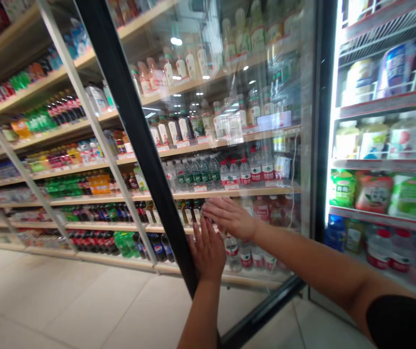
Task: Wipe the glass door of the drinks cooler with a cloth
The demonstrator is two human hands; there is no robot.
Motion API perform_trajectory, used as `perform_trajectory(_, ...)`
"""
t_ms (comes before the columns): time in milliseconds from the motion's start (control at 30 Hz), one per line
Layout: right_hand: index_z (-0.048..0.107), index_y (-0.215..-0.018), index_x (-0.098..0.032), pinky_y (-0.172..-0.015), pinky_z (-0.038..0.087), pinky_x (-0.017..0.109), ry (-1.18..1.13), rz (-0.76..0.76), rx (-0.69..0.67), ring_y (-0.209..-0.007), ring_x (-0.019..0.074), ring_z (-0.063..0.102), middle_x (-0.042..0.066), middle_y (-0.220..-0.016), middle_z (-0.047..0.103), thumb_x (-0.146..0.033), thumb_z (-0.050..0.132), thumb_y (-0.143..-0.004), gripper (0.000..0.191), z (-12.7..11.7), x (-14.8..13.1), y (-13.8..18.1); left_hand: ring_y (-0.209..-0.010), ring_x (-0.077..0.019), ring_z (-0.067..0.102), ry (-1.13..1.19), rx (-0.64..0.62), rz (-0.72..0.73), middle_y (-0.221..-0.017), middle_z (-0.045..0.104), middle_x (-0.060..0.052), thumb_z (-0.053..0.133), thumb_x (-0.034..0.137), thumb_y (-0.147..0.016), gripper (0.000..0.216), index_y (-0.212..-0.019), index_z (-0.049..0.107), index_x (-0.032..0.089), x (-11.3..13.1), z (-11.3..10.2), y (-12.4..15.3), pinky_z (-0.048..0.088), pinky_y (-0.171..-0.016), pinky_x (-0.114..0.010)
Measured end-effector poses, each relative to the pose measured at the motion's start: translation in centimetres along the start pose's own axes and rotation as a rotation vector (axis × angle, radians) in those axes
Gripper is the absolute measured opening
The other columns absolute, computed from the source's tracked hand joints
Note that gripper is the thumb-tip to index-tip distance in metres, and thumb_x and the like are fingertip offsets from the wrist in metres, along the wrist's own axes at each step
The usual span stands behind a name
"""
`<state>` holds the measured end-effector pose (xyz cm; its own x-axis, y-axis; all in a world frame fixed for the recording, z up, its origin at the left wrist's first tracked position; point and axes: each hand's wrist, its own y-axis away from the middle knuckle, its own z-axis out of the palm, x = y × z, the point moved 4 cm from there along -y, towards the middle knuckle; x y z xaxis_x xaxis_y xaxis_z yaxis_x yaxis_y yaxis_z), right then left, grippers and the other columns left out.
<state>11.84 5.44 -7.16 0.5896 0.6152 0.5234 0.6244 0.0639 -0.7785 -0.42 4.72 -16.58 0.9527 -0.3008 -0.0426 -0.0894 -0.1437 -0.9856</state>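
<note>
A glass cooler door (200, 63) with a black frame (130, 116) stands swung out in front of me. My left hand (208, 254) lies against the glass beside the frame's lower part, its fingers stretched upward. Just above it, my right hand (231, 217) reaches in from the right with fingers extended to the left, palm toward the glass. The fingertips of both hands meet or overlap near the frame. Whether anything small is under the right palm is hidden.
Through the glass and to the left run wooden shelves (95, 199) full of bottled drinks. On the right, a lit cooler (385, 213) holds bottles and pouches on wire-fronted shelves. Pale floor tiles (66, 300) lie below. The door's black bottom rail (262, 310) slants toward the cooler.
</note>
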Motion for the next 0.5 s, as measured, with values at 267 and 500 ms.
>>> perform_trajectory(267, 0.053, -0.139, -0.017, -0.123, 0.025, 0.040, 0.002, 0.098, 0.072, -0.147, 0.0183, 0.031, 0.005, -0.148, 0.053, -0.022, 0.039, -0.101, 0.041, -0.3, 0.7, -3.3, -0.147, -0.0306, 0.025, -0.165, 0.042, 0.086, -0.147, 0.046, -0.020, 0.057, 0.021, -0.090, 0.067, -0.151, 0.030, 0.010, 0.1, -0.1, -0.2, 0.023, -0.120, -0.049)
perform_trajectory(500, 0.050, -0.142, -0.020, -0.123, 0.024, 0.037, -0.031, 0.048, -0.001, -0.146, 0.0156, 0.032, 0.004, -0.149, 0.052, -0.021, 0.042, -0.100, 0.043, -0.3, 1.6, -5.0, -0.148, -0.0314, 0.021, -0.171, 0.023, 0.084, -0.148, 0.044, -0.020, 0.057, 0.020, -0.090, 0.067, -0.150, 0.030, 0.009, 0.1, -0.1, -0.2, 0.023, -0.120, -0.051)
